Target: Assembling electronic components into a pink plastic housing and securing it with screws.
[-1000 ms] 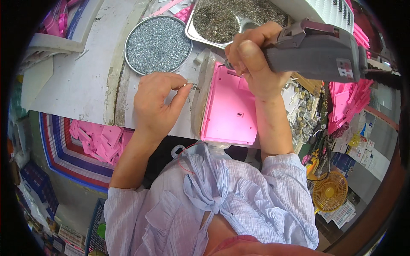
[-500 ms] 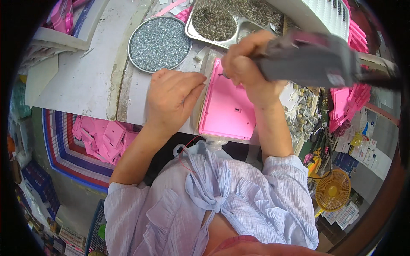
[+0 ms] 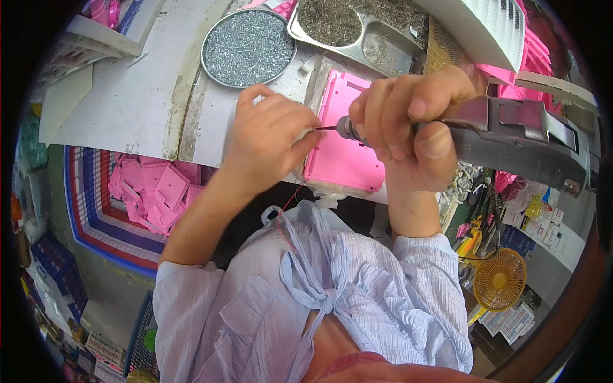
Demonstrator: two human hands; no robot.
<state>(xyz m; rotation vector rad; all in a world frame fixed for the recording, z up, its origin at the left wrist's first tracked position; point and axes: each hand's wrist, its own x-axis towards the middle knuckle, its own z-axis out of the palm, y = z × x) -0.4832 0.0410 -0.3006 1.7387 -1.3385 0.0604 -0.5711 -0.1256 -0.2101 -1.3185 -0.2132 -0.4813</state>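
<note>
My right hand (image 3: 405, 131) grips a grey electric screwdriver (image 3: 511, 137) lying almost level, its thin bit pointing left over a pink plastic panel (image 3: 341, 156) on the workbench. My left hand (image 3: 271, 143) is closed at the bit's tip, thumb and fingers pinching there; whatever it pinches is too small to see. The panel lies flat near the bench's front edge, partly hidden by both hands.
A round metal dish of small screws (image 3: 248, 46) stands behind my left hand, a steel tray of screws (image 3: 357, 29) beside it. A striped basket of pink parts (image 3: 150, 191) sits lower left, a small yellow fan (image 3: 500, 279) lower right. More pink parts (image 3: 530, 57) pile far right.
My right hand has brought the screwdriver down and toward me, turning the bit to the left. My left hand has moved right and met the bit's tip.
</note>
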